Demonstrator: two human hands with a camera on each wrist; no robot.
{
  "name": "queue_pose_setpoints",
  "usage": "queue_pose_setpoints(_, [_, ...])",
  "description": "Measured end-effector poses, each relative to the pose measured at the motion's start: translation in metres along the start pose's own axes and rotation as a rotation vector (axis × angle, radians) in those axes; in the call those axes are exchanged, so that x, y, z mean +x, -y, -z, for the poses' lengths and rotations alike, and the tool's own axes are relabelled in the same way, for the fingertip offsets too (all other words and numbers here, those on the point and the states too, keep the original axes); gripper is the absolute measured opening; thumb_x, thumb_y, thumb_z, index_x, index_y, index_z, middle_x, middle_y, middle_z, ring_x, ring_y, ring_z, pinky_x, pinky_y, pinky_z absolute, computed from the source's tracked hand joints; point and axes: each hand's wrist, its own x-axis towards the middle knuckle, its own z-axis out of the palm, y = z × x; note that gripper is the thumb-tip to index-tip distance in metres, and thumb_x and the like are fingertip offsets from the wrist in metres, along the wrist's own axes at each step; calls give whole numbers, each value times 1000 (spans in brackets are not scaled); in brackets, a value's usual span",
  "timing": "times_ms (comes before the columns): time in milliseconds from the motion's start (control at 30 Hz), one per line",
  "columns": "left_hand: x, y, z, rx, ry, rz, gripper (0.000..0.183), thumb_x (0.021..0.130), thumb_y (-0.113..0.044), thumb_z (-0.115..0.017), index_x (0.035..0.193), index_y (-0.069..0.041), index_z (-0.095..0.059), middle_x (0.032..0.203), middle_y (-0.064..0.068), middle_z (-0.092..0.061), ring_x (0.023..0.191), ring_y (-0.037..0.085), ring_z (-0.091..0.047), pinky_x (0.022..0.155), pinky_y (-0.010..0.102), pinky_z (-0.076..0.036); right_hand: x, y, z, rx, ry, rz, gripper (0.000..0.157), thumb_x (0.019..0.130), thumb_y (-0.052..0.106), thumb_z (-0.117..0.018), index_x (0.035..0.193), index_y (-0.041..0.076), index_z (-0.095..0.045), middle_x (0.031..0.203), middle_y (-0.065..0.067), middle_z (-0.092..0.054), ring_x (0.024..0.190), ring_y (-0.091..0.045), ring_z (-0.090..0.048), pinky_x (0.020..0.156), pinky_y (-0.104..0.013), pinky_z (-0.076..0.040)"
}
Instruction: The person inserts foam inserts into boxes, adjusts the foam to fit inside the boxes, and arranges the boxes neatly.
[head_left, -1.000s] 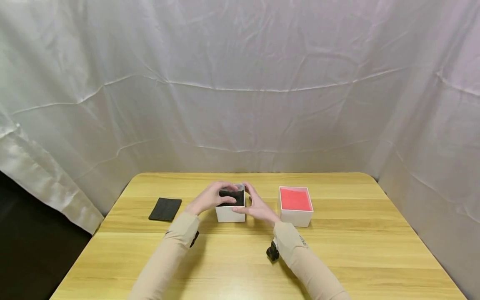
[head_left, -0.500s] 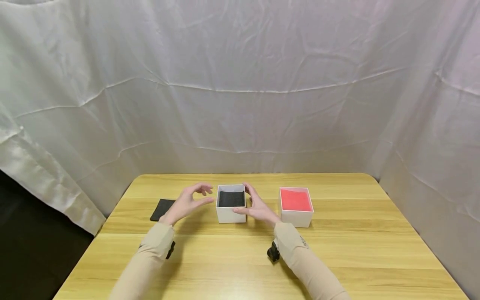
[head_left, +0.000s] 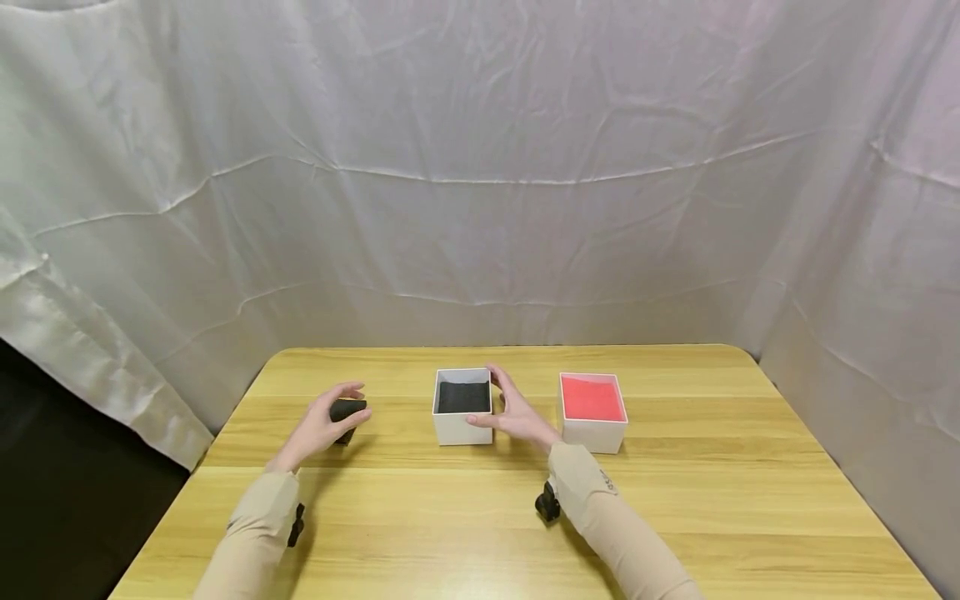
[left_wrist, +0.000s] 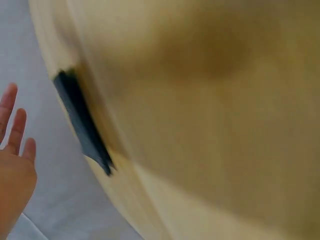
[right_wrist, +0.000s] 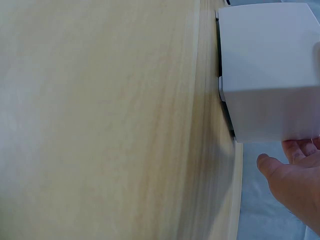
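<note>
A flat black folded piece of fabric (left_wrist: 84, 122) lies on the table at the left. Just over it, in the head view, is my left hand (head_left: 318, 427), thumb and fingers apart on either side and hiding part of it. The left wrist view has several fingers (left_wrist: 17, 131) straight and apart from the fabric. At mid-table stands an open-topped white box (head_left: 452, 431) with a similar black piece (head_left: 462, 398) inside. My right hand (head_left: 517, 417) holds this box by its right side, thumb at the front and fingers towards the back; the right wrist view shows only part of the grip.
To the right stands a second white box (head_left: 592, 436) with a red piece (head_left: 592, 400) inside. The wooden table (head_left: 450, 525) has rounded far corners. Pale curtains (head_left: 480, 208) hang behind it and at both sides.
My left hand has left the inside of the middle box and moved left to the loose black fabric. The right hand and both boxes stay where they were.
</note>
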Motion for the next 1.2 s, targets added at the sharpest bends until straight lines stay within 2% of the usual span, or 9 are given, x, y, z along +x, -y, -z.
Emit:
queue_pose_setpoints(267, [-11, 15, 9, 27, 39, 61, 57, 96, -20, -69, 142, 6, -47, 134, 29, -59, 130, 50, -50, 109, 68, -36, -1, 0, 0, 4, 3, -12, 102, 83, 21, -83, 161, 14, -17, 168, -17, -18, 157, -34, -15, 127, -53, -16])
queue_pose_setpoints(500, [-12, 18, 7, 102, 95, 111, 56, 94, -25, -72, 138, 4, -52, 137, 28, -58, 126, 47, -53, 105, 62, -41, 0, -1, 1, 1, 7, -1, 103, 83, 22, -83, 161, 13, -17, 168, -18, -17, 157, -35, -15, 127, -54, -16])
queue_pose_setpoints(633, [-12, 19, 5, 99, 111, 96, 53, 92, -23, -74, 135, 4, -56, 137, 29, -58, 129, 50, -51, 108, 64, -40, 0, -1, 1, 2, 7, 2, 103, 83, 21, -83, 161, 13, -16, 168, -18, -17, 157, -36, -15, 127, -54, -16])
queue_pose_setpoints(900, [-8, 17, 0, 34, 134, -24, 38, 91, -3, -71, 126, 6, -60, 126, 25, -66, 119, 46, -59, 102, 61, -45, 0, -2, 1, 9, 3, -2, 102, 83, 20, -83, 161, 13, -17, 168, -18, -17, 157, -36, -15, 127, -54, -16])
queue_pose_setpoints(1067, [-5, 13, -1, -5, 156, -5, 51, 84, 6, -75, 132, 8, -57, 129, 27, -64, 111, 43, -60, 98, 59, -48, 0, -1, 0, 17, 5, -11, 104, 82, 20, -83, 161, 14, -16, 169, -17, -16, 157, -35, -15, 127, -54, -16])
queue_pose_setpoints(1200, [-6, 12, -2, 44, 149, 3, 56, 82, 1, -79, 133, 7, -56, 132, 28, -62, 116, 45, -58, 101, 61, -45, 0, -2, 0, 21, 8, -23, 106, 82, 22, -84, 162, 15, -14, 169, -16, -15, 157, -34, -14, 127, -53, -16])
